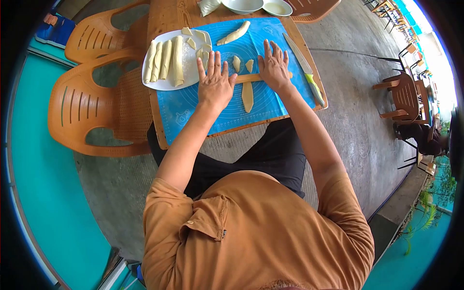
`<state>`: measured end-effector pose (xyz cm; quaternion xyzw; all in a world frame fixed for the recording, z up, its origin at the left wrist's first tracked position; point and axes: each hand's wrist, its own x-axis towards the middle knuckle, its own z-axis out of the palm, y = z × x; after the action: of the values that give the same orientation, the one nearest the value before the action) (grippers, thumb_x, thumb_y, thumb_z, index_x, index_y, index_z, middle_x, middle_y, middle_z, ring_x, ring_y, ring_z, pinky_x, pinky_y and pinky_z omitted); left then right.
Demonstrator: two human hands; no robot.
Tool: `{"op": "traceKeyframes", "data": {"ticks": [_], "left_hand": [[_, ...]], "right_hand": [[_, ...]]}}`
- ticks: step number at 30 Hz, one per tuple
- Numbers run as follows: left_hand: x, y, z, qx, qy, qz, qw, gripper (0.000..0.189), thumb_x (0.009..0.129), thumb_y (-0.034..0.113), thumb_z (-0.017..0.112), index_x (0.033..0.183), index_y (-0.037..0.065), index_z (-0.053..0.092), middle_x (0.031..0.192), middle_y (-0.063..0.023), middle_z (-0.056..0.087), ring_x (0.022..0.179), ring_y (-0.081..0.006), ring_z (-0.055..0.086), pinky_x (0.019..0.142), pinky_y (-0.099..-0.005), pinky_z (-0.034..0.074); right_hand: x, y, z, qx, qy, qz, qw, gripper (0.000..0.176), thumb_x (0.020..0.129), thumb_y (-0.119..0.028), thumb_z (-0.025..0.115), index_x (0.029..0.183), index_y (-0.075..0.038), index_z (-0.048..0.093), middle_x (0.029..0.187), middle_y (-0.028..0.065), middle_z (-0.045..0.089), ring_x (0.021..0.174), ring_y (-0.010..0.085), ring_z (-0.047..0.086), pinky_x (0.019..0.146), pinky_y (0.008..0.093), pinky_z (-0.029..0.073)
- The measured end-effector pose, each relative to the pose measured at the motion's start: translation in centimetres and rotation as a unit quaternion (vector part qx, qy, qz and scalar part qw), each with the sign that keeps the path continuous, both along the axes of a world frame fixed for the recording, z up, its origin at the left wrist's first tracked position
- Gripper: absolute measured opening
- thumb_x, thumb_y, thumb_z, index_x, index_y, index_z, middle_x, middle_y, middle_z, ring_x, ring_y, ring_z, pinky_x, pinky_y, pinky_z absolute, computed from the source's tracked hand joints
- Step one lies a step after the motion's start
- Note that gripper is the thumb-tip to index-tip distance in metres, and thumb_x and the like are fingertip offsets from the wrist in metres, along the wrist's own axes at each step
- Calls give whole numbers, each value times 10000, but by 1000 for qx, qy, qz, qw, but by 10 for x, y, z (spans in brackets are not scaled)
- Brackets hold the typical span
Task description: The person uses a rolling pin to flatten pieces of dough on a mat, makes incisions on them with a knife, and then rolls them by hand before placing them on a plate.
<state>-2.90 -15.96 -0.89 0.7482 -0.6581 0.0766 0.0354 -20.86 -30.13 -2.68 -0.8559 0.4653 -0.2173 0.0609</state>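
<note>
A wooden rolling pin (249, 78) lies across a flattened strip of dough (247, 99) on a blue baking mat (183, 108). My left hand (215, 87) rests flat on the pin's left end, fingers stretched and spread. On its right end lies my right hand (274, 67), palm down with the fingers extended. Just beyond the pin are two small dough pieces, one piece (236, 64) left of the other piece (249, 65). Farther up the mat sits a rolled length of dough (234, 33). Left of my left hand, a white plate (166, 87) carries several dough rolls (178, 60) and cut pieces.
A knife (309, 75) with a green and white handle lies along the mat's right side. At the table's far end stand a bowl (243, 6), a smaller dish (277, 7) and a plastic bag (209, 6). Orange chairs (96, 104) flank the table's left side.
</note>
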Motion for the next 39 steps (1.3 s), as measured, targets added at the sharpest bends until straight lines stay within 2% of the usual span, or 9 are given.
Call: {"op": "traceKeyframes", "data": {"ticks": [4,6,9,12,25,30,34,35,39], "left_hand": [[-4,-2,3,-94,-23,4,995,553,1175,432,426,1485,46,674,1718,-215,427,1667,-352,251,1349,-641,95],[-7,6,7,-103,64,-19,992,413,1121,341,585,1359,39,734,1519,-178,602,1499,-325,467,1273,-585,266],[-3,20,7,-131,76,-70,986,341,1076,289,659,1300,49,751,1335,-120,667,1322,-286,563,1172,-530,352],[3,27,-4,-175,60,-109,977,348,1060,277,681,1321,55,740,1290,-102,679,1285,-274,584,1154,-500,370],[9,21,22,-141,77,-110,981,303,1040,235,713,1294,71,694,1137,-65,669,1170,-251,614,1083,-456,427],[4,43,23,-126,177,-135,967,312,1034,159,706,1311,20,675,1302,-129,733,1285,-326,658,1125,-476,505],[-2,64,-3,-112,181,-145,966,354,1042,140,695,1367,6,659,1422,-161,714,1407,-345,617,1214,-473,479],[-3,67,-11,-101,156,-142,972,390,1064,153,667,1421,-3,637,1477,-173,682,1459,-340,577,1251,-470,445],[-10,80,-10,-83,115,-140,980,486,1130,192,562,1566,-20,548,1603,-197,587,1560,-321,484,1328,-475,354]], "right_hand": [[1,1,6,-109,-79,9,991,476,1087,-254,619,1499,-22,562,1463,217,585,1397,398,542,1216,601,345],[-3,9,15,-115,-109,29,987,384,1072,-225,649,1402,-29,638,1354,180,650,1305,372,603,1154,572,402],[-21,32,27,-97,-94,75,988,187,1029,-167,694,1195,-85,716,1114,90,677,1119,301,652,1016,509,445],[-43,47,29,-97,-52,155,982,214,998,-150,724,1203,-93,729,1129,96,674,1135,298,646,1026,491,447],[-49,33,44,-84,-46,196,976,273,965,-150,799,1205,-84,687,1217,83,686,1192,315,644,1059,470,470],[-61,65,51,-44,-57,213,974,276,957,-113,795,1184,-82,640,1201,83,710,1176,311,672,1039,460,485],[-69,89,32,-22,-64,205,977,297,942,-85,801,1168,-72,608,1231,83,742,1196,296,700,1040,462,486],[-73,93,28,36,-38,195,979,360,987,-99,745,1319,-48,615,1420,122,700,1379,319,627,1149,486,448],[-71,115,24,-12,2,161,987,516,1041,-130,664,1539,-51,551,1597,157,588,1552,343,476,1281,521,337]]}}
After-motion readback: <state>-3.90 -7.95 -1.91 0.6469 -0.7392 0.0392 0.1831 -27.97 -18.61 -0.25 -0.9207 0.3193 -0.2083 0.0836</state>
